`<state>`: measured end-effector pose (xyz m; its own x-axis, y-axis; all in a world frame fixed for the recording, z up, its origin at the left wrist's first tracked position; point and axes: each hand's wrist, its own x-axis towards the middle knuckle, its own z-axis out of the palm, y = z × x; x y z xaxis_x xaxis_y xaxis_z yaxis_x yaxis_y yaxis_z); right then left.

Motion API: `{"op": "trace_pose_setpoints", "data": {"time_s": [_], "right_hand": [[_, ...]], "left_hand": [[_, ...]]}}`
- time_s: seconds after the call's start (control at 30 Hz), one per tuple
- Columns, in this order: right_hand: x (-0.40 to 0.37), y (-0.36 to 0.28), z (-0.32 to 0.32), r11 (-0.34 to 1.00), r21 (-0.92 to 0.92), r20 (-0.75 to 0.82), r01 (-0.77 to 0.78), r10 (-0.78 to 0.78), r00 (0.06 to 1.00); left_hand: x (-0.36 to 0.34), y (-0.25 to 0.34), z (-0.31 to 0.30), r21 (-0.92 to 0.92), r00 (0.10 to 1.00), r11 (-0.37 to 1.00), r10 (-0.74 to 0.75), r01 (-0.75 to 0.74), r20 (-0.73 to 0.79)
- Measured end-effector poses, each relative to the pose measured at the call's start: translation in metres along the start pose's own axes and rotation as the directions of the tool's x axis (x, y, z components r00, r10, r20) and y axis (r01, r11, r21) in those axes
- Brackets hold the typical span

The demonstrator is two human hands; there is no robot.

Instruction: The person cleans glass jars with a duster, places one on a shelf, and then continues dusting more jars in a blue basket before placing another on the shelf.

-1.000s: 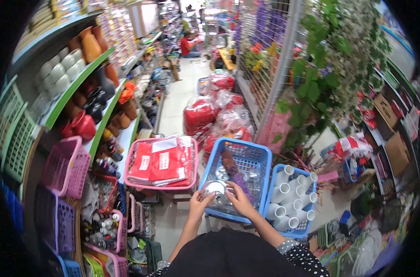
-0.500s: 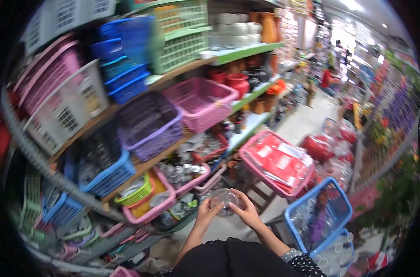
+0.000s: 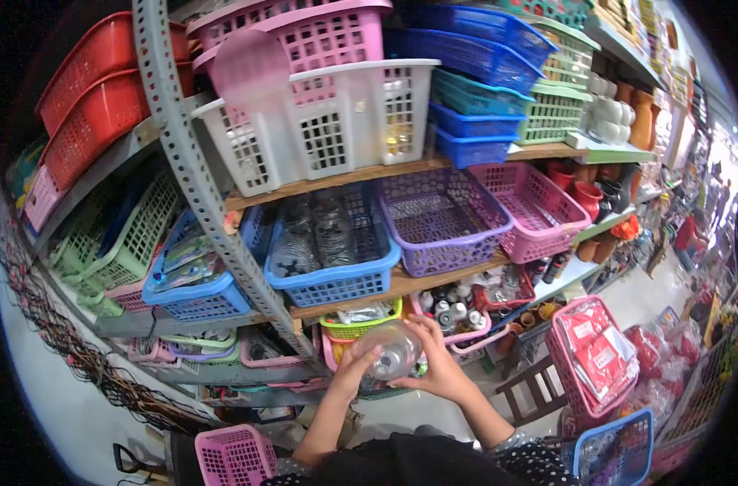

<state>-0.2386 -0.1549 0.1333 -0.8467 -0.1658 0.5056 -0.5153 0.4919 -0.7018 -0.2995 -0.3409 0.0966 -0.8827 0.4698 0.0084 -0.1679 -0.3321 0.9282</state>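
Both hands hold a clear round container (image 3: pixel 395 350), see-through and bowl-like, in front of the lower shelves. My left hand (image 3: pixel 354 371) is closed on its left side, with the thumb against the wall. My right hand (image 3: pixel 435 363) grips the right side, fingers curled around the rim area. Behind the container are a lime green basket (image 3: pixel 361 326) and a pink basket of small bottles (image 3: pixel 450 317). Above, on the wooden shelf, a blue basket (image 3: pixel 332 283) carries stacked clear plastic items, beside a purple basket (image 3: pixel 446 259).
A perforated metal post (image 3: pixel 223 235) stands left of my hands. On the upper shelf sits a white basket (image 3: pixel 320 130). A pink basket of red packets (image 3: pixel 600 356) and a wooden stool (image 3: pixel 531 393) are at right. Another pink basket (image 3: pixel 235 455) lies low at left.
The view has swung left, so the shelves now fill the front and the aisle has shifted to the right edge. The clear container is raised slightly and tilted, still between both hands.
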Motion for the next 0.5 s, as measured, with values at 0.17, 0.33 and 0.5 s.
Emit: {"op": "trace_pose_setpoints", "data": {"time_s": [0.17,0.33,0.5], "right_hand": [[0.057,0.000,-0.005,0.986,-0.062,-0.008,0.157,-0.157,0.988],[0.116,0.002,-0.026,0.974,-0.134,-0.028,0.180,-0.185,0.982],[0.189,0.033,-0.029,0.938,-0.276,-0.051,0.208,-0.230,0.972]], "left_hand": [[0.033,0.037,-0.007,-0.125,0.998,0.991,-0.041,0.046,0.045],[0.088,0.079,-0.019,0.507,0.994,0.858,0.036,-0.082,0.099],[0.158,0.114,-0.040,0.849,0.799,0.386,0.598,-0.361,0.067]]}}
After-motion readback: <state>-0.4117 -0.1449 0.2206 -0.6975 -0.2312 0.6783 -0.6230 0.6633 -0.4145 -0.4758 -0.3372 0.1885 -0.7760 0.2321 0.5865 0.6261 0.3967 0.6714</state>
